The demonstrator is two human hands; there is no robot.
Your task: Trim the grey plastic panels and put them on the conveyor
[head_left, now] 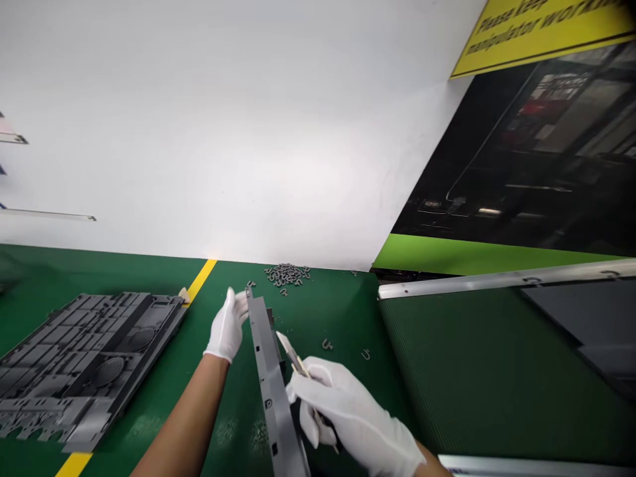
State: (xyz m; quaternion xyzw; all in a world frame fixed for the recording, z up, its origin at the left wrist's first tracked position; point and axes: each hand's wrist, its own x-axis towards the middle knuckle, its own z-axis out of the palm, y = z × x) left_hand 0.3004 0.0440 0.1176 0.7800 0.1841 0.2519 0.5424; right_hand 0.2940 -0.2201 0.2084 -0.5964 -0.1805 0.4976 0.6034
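Observation:
A grey plastic panel [271, 371] stands on its edge, end-on to me, on the green work surface. My left hand [227, 329], in a white glove, is at the panel's far left side with thumb raised and fingers stretched out. Its fingertips meet the panel's edge or pass behind it; I cannot tell which. My right hand [348, 411], also gloved, is closed around a utility knife [293, 354], blade out and pointing up and away. That hand is close against the panel's right side, where some of its fingers are hidden.
Another grey moulded panel [106, 361] lies flat on the left, across a yellow line [203, 281]. Small grey hook-shaped pieces [287, 273] are heaped by the white wall, with a few loose ones nearer. A conveyor belt [487, 377] with metal rails runs along the right, carrying a dark panel [591, 324].

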